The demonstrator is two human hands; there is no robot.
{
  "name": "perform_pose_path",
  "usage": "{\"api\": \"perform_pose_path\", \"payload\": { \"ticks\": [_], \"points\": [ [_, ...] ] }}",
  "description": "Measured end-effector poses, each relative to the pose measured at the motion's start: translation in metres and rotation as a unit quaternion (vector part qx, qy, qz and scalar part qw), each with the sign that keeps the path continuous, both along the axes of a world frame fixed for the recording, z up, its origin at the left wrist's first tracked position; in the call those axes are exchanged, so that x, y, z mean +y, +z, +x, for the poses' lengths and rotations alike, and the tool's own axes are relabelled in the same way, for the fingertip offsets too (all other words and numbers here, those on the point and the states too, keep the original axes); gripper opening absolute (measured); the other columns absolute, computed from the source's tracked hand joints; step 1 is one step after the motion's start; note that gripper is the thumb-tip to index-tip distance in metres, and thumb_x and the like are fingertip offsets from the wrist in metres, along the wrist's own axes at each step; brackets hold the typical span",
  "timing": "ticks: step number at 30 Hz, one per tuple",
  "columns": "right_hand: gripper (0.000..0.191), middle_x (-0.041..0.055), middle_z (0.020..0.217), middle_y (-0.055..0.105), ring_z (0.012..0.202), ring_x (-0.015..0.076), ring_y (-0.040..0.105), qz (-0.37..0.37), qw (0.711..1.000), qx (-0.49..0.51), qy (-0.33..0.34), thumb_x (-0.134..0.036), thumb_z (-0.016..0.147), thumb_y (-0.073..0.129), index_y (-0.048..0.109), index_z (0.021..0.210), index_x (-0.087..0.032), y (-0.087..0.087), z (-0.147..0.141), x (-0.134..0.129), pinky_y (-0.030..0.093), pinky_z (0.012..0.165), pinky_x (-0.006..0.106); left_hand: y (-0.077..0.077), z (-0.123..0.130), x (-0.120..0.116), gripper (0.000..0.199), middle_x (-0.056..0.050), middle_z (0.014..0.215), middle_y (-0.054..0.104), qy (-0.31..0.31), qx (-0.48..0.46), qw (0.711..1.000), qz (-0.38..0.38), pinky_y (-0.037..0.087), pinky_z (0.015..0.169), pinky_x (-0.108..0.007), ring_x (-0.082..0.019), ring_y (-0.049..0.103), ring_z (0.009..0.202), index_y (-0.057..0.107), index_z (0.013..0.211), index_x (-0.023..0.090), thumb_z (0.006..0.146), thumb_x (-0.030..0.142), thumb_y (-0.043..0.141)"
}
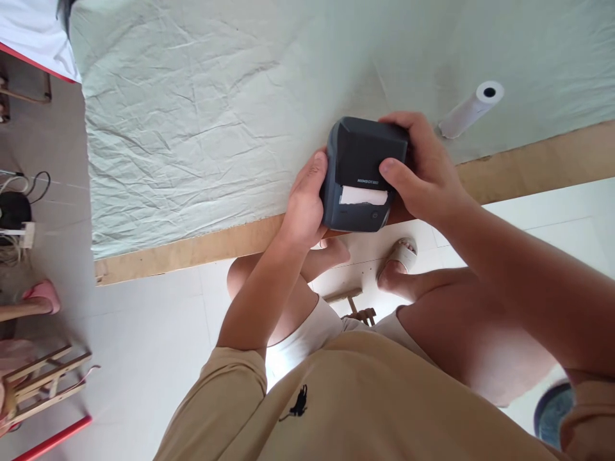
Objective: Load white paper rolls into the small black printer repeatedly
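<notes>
Left-hand fingers and right-hand fingers are gripping a dark printer between them.
The right thumb is resting on its top, near a pale paper strip; just beyond the right-hand fingers, a white roll is standing on the cloth-covered surface.

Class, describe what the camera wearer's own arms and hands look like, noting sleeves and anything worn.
The left hand and right hand wear no gloves; no watch or bracelet shows on either wrist. The left sleeve and right sleeve are short, tan and without visible markings, leaving both forearms uncovered.
</notes>
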State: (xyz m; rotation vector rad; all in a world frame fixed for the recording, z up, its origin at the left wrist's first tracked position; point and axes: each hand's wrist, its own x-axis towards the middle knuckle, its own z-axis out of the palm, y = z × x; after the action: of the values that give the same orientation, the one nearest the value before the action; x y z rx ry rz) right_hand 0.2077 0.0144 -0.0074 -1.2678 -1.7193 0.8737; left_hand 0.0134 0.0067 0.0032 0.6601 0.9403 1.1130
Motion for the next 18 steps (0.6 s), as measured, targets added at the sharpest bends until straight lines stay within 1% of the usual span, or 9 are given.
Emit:
{"api": "perform_pose_path", "payload": {
  "ticks": [3,4,5,7,9,10,12,15,18],
  "points": [
    [0.048,0.0061,0.119,0.076,0.103,0.0289,0.073,0.006,1.000,0.003,-0.003,-0.062,0.100,0.067,0.061,0.138,-0.033,0.002,-0.001,0.001,0.065,0.089,0.044,-0.002,0.001,0.000,0.032,-0.007,0.108,0.082,0.007,0.003,1.000,0.003,0.061,0.120,-0.046,-0.034,0.071,0.145,0.076,0.102,0.026,0.113,0.051,0.060],
    [0.046,0.0054,0.121,0.076,0.103,0.0288,0.073,0.014,1.000,0.000,-0.003,-0.058,0.100,0.067,0.061,0.138,-0.034,0.002,-0.001,0.002,0.065,0.090,0.044,-0.003,0.002,0.001,0.033,-0.007,0.106,0.082,-0.004,0.001,1.000,0.009,0.062,0.117,-0.044,-0.034,0.074,0.140,0.077,0.099,0.026,0.113,0.051,0.060],
    [0.044,0.0048,0.123,0.075,0.105,0.0291,0.073,0.022,1.000,-0.003,-0.003,-0.055,0.099,0.067,0.061,0.137,-0.034,0.003,-0.001,0.003,0.064,0.091,0.044,-0.003,0.002,0.001,0.034,-0.007,0.105,0.082,0.005,-0.001,1.000,0.024,0.063,0.114,-0.043,-0.032,0.076,0.133,0.078,0.097,0.028,0.114,0.048,0.057],
    [0.039,0.0044,0.125,0.074,0.111,0.0300,0.073,0.035,0.999,-0.006,-0.004,-0.051,0.099,0.068,0.061,0.135,-0.036,0.004,-0.002,0.004,0.064,0.093,0.044,-0.002,0.003,0.002,0.043,-0.007,0.107,0.081,0.004,0.000,1.000,0.026,0.063,0.113,-0.042,-0.028,0.079,0.124,0.078,0.098,0.027,0.118,0.045,0.045],
    [0.035,0.0046,0.126,0.074,0.116,0.0303,0.072,0.040,0.999,-0.017,-0.013,-0.045,0.099,0.067,0.062,0.132,-0.037,0.006,-0.002,0.005,0.065,0.095,0.043,0.000,0.004,0.004,0.052,-0.006,0.099,0.077,0.010,-0.003,1.000,0.028,0.063,0.114,-0.041,-0.024,0.080,0.110,0.075,0.092,0.024,0.121,0.041,0.036],
    [0.034,0.0043,0.127,0.074,0.120,0.0300,0.071,0.037,0.999,-0.030,-0.016,-0.043,0.100,0.065,0.062,0.133,-0.037,0.007,-0.003,0.005,0.065,0.097,0.043,0.001,0.005,0.005,0.052,-0.005,0.095,0.075,0.012,0.000,0.999,0.034,0.061,0.116,-0.042,-0.022,0.078,0.104,0.073,0.091,0.022,0.122,0.036,0.034],
    [0.035,0.0033,0.134,0.073,0.126,0.0290,0.071,0.025,0.998,-0.063,-0.015,-0.037,0.102,0.060,0.061,0.137,-0.038,0.012,-0.003,0.003,0.066,0.103,0.044,0.002,0.007,0.007,0.050,-0.003,0.086,0.070,0.020,0.005,0.999,0.043,0.064,0.109,-0.042,-0.021,0.075,0.092,0.070,0.084,0.023,0.121,0.036,0.039],
    [0.040,0.0025,0.144,0.071,0.136,0.0291,0.068,0.006,0.995,-0.095,-0.009,-0.035,0.104,0.055,0.059,0.144,-0.038,0.020,-0.002,0.000,0.065,0.114,0.047,0.001,0.009,0.009,0.049,-0.005,0.087,0.069,0.018,0.003,0.999,0.037,0.065,0.104,-0.043,-0.025,0.075,0.097,0.072,0.080,0.026,0.118,0.043,0.047],
    [0.047,0.0043,0.156,0.064,0.147,0.0306,0.062,-0.010,0.994,-0.105,0.003,-0.039,0.105,0.052,0.053,0.152,-0.038,0.025,-0.002,-0.003,0.063,0.121,0.050,-0.001,0.009,0.011,0.048,-0.007,0.094,0.071,0.013,-0.011,1.000,0.024,0.065,0.110,-0.049,-0.030,0.078,0.117,0.073,0.082,0.025,0.118,0.043,0.046]
  ]
}}
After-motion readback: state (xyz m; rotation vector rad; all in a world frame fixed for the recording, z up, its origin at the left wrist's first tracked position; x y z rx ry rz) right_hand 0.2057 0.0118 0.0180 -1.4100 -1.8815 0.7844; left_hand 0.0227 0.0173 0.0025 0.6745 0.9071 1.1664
